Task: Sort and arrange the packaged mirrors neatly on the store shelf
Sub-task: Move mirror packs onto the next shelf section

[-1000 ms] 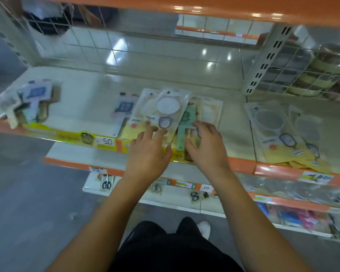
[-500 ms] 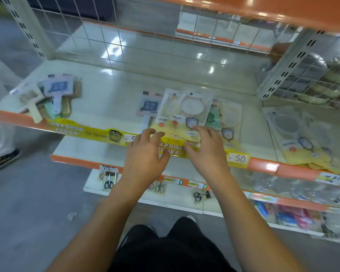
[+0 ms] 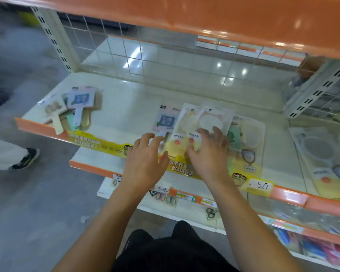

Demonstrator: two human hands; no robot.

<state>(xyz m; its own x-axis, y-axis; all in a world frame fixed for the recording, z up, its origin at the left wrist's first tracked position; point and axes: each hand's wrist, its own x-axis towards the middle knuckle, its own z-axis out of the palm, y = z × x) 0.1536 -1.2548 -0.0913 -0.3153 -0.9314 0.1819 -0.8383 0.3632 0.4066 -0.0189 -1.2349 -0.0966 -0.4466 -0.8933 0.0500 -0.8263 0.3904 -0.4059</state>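
Head view gives me the shelf [image 3: 126, 107] from above, and at its far left I see a loose pile of handled mirrors [image 3: 71, 108] lying fanned near the front lip, well apart from everything else. Below that, on the floor, a passer-by's dark shoe [image 3: 27, 159] and pale trouser leg show at the frame edge. Moving right along the orange lip, a yellow promo strip [image 3: 94, 143] runs under my hands. My left hand [image 3: 145, 160] hovers over the lip with fingers spread and lightly bent, holding nothing; its fingertips lie just beside the handle of a blue-and-pink carded mirror [image 3: 165, 121] that lies flat on the shelf. Next to it sits the middle stack of bagged round mirrors [image 3: 196, 122], overlapping one another (the top bag is clear, with a pale disc inside). My right hand [image 3: 208, 152] lies flat on the lower part of that stack, fingers splayed and pressing down on the packaging rather than curling round it. Just right of this hand, a green mirror [image 3: 235, 137] peeks out from under another clear bag [image 3: 251, 138]. A price tag reading 5.0 [image 3: 261, 185] is clipped to the lip. At the far right, a second group of bagged mirrors [image 3: 322, 154] lies apart, partly cut off by the frame.
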